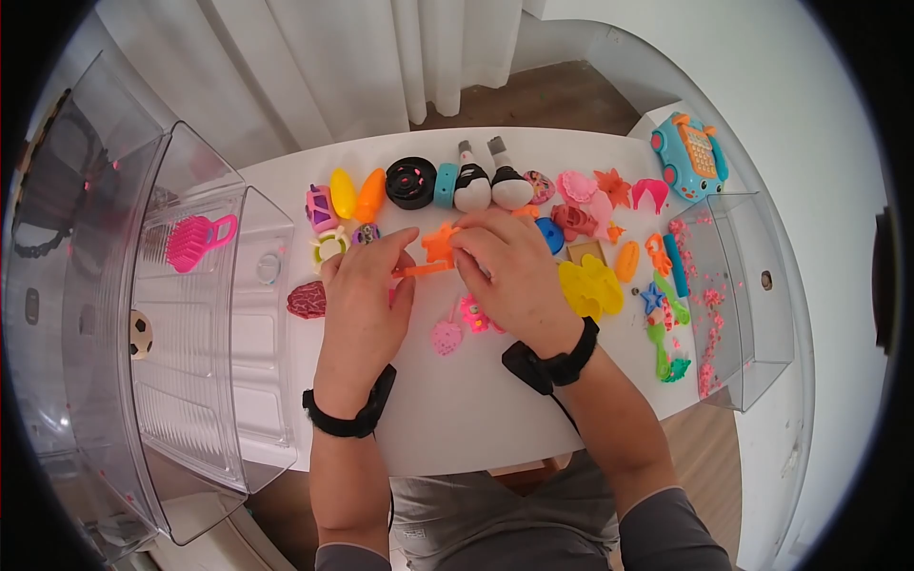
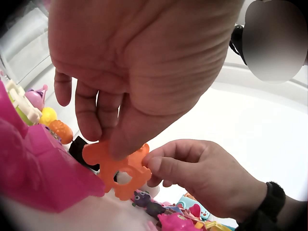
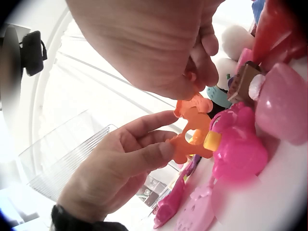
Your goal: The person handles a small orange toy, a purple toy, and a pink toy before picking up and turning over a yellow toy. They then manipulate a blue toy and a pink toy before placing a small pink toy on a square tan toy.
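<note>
An orange flat toy piece with a round hole (image 1: 439, 245) (image 2: 113, 161) (image 3: 197, 120) is held between both hands above the table. The left hand (image 1: 367, 309) (image 3: 108, 166) pinches one end between thumb and fingers. At the other end, the right hand (image 1: 519, 276) (image 2: 202, 171) pinches the piece with its thumb and index finger. In the head view, pink flower-shaped toys (image 1: 473, 314) and a pink strawberry-like toy (image 1: 447, 337) lie on the table below and between the hands.
Toys line the table's back and right: a black wheel (image 1: 411, 183), two doll legs (image 1: 472, 188), yellow shapes (image 1: 590, 286), a blue toy phone (image 1: 687, 157). A clear bin (image 1: 747, 314) with pink bits stands right; clear drawers (image 1: 190, 371) with a pink brush (image 1: 195, 242) stand left.
</note>
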### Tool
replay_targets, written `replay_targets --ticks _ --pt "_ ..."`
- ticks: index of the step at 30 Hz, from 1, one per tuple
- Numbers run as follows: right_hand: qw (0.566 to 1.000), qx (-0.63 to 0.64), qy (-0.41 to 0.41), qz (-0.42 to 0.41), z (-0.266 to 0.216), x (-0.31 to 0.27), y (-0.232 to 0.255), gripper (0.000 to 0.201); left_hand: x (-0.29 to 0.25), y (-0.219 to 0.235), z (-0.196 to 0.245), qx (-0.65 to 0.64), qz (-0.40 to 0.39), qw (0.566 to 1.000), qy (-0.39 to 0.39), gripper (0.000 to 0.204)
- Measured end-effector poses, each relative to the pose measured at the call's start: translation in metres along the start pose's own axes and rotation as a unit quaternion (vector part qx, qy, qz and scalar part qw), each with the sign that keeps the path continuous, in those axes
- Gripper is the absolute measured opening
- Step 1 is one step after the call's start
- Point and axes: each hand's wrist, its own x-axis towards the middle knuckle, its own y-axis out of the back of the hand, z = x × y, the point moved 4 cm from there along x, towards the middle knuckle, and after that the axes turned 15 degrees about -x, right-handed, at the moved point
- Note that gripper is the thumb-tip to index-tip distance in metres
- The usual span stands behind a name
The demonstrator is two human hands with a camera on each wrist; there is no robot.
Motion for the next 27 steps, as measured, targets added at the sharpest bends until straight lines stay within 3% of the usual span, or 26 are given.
replay_targets --ticks 5,7,11,13,17,27 --pt "0.999 0.033 0.02 0.003 0.0 -0.004 -0.005 0.018 0.0 -0.001 -0.003 -0.006 0.003 1.0 -0.007 0.046" --pt "0.998 0.035 0.006 -0.046 -0.001 -0.005 -0.004 0.021 -0.001 -0.001 -0.004 0.004 0.003 1.0 -0.026 0.041" --pt "0.998 0.043 0.025 -0.027 -0.002 -0.005 -0.004 0.021 -0.002 -0.001 -0.006 0.021 0.004 1.0 -0.019 0.04" --pt "0.995 0.058 0.013 -0.08 -0.001 -0.005 -0.003 0.026 -0.001 -0.001 -0.006 0.017 -0.005 1.0 -0.01 0.034" --pt "0.992 0.065 -0.023 -0.106 -0.007 -0.002 -0.001 0.033 -0.002 -0.001 -0.005 0.014 -0.006 1.0 -0.005 0.032" --pt "0.994 -0.009 0.039 -0.105 -0.008 -0.006 -0.009 0.034 -0.002 -0.003 -0.005 0.048 -0.002 0.999 -0.022 0.029"
